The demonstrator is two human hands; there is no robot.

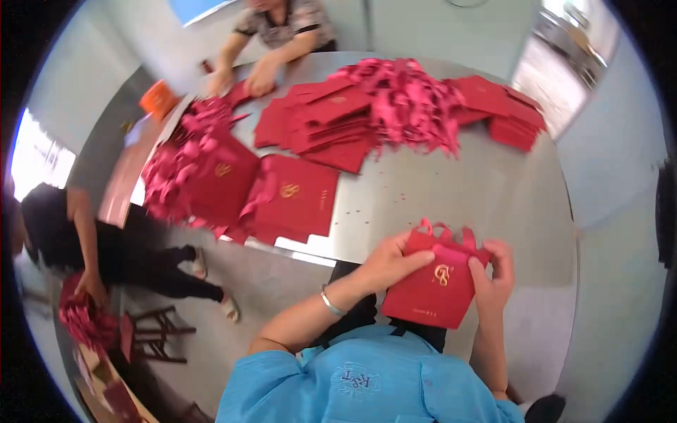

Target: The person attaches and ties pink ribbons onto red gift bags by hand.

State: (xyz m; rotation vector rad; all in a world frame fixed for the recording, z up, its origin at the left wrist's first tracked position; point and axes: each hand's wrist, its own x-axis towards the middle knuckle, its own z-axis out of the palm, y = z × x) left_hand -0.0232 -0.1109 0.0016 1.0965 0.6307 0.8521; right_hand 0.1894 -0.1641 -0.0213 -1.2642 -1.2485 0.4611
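A small red gift bag (423, 299) with a gold emblem and pink ribbon handles hangs over the near edge of the metal table. My left hand (396, 264) grips its upper left side, thumb on the front face. At the upper right side, my right hand (496, 273) is closed on the same bag, thumb in front and fingers behind. The ribbon handles (443, 231) loop up from the bag's top edge between my hands. Two larger red bags (293, 201) with ribbons lie on the table to the left.
A stack of flat red bags (328, 120), a heap of pink ribbons (412, 106) and more red bags (504, 106) sit farther back on the table (395, 190). Across it, a person's hands (261, 76) handle red pieces. Another person stands left, near a wooden stool (151, 335).
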